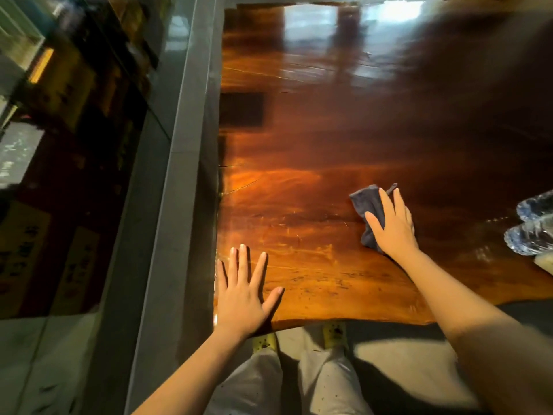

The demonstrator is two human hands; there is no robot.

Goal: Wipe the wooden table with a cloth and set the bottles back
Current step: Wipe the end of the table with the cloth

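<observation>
Cloth (366,205) is down on the desk (299,139), right of the middle and toward the near side, with the right hand (395,226) flat on top of it. The fingers (386,202) are straight and spread, pressing it to the wood, not curled around it. The left hand (242,295) is flat too, fingers splayed, palm resting by the near left corner like a brace, holding nothing.

So I'd call this the wiping step, mid-way at best. There's a big glossy stretch of wood toward the far end, and I can't tell from the shine whether it's been wiped. The next move probably calls for sweeping the cloth across, keeping even pressure so it doesn't bunch up under the palm.

The bottles (532,235) are at the right edge of the view, two clear plastic ones, close to the cloth hand but not touching it. They look to be lying on their sides, though they're cut off, so not sure. Putting them back isn't done yet, I reckon. They're the main thing in the way: a wide stroke to the right would knock them. A pale thing (545,262) sits just beside them, can't tell what it is.

A glass panel (89,145) runs along the left side of the desk, so not much elbow room there.
</observation>
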